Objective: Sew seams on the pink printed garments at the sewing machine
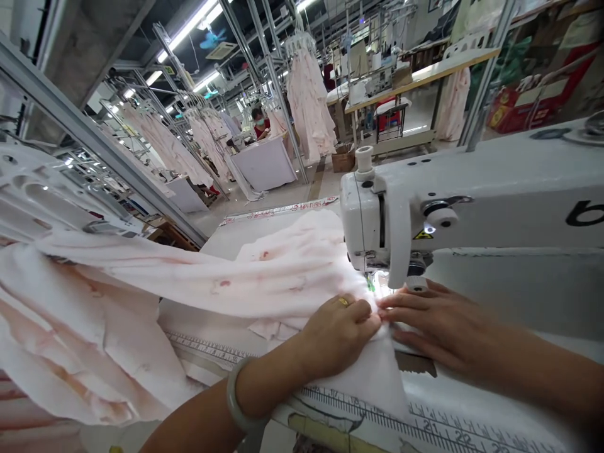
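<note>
A pale pink printed fabric garment (283,277) stretches across the sewing table and passes under the lit needle area of a white sewing machine (372,220). My left hand (337,330), with a ring and a bracelet, is closed on the fabric just in front of the needle. Its fingers are curled, pinching the cloth. My right hand (438,321) lies beside it to the right, fingers stretched out and touching the fabric edge near the presser foot. The foot itself is partly lost in glare. One corner of cloth hangs toward me below my hands.
A measuring tape strip (358,406) runs along the table's front. White hangers (47,195) and draped pink cloth (94,333) are at the left. A metal pole (104,132) slants across the left. Behind are hanging garments (309,100) and a person (260,124) seated at another table.
</note>
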### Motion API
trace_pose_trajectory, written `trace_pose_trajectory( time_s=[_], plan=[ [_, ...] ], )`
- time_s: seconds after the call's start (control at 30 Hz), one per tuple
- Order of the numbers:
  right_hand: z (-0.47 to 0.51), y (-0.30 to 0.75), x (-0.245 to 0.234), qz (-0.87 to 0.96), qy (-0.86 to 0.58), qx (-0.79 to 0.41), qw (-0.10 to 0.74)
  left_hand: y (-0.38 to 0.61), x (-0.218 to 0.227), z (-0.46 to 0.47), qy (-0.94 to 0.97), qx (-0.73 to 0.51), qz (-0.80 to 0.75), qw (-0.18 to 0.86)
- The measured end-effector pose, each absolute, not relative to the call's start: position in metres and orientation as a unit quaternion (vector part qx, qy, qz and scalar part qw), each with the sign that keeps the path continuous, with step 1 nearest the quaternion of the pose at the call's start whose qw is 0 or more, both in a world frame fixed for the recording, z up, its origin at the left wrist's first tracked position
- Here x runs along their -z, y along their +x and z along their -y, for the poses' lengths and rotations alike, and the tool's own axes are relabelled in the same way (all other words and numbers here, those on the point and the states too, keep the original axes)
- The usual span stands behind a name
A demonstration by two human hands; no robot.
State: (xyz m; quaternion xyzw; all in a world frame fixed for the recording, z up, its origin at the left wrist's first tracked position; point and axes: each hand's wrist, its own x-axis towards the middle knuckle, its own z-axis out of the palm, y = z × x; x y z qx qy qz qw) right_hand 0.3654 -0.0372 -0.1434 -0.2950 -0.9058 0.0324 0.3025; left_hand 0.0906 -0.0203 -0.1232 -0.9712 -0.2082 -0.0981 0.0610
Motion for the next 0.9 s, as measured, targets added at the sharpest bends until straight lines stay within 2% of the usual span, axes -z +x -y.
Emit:
trace_pose_trajectory(
  time_s=[0.2, 0.37, 0.47, 0.6, 0.67, 0.77, 0.9],
  plan=[
    [0.026, 0.371, 0.154, 0.902, -0.325, 0.006, 0.283, 0.098, 0.119, -0.008, -0.973, 0.053, 0.217, 0.048],
    [0.026, 0.368, 0.144, 0.904, -0.321, -0.004, 0.282, 0.094, 0.123, -0.014, -0.970, 0.093, 0.223, 0.024],
    [0.028, 0.366, 0.136, 0.906, -0.308, -0.008, 0.290, 0.090, 0.127, -0.015, -0.957, 0.146, 0.245, -0.048],
    [0.028, 0.366, 0.130, 0.902, -0.310, 0.020, 0.300, 0.088, 0.126, -0.020, -0.907, 0.226, 0.283, -0.215],
    [0.027, 0.368, 0.130, 0.897, -0.317, 0.030, 0.306, 0.089, 0.123, -0.021, -0.887, 0.238, 0.296, -0.264],
    [0.027, 0.368, 0.131, 0.891, -0.329, 0.029, 0.312, 0.091, 0.119, -0.018, -0.905, 0.220, 0.288, -0.223],
    [0.029, 0.365, 0.133, 0.894, -0.320, 0.020, 0.314, 0.093, 0.117, -0.008, -0.963, 0.149, 0.224, -0.015]
  ],
)
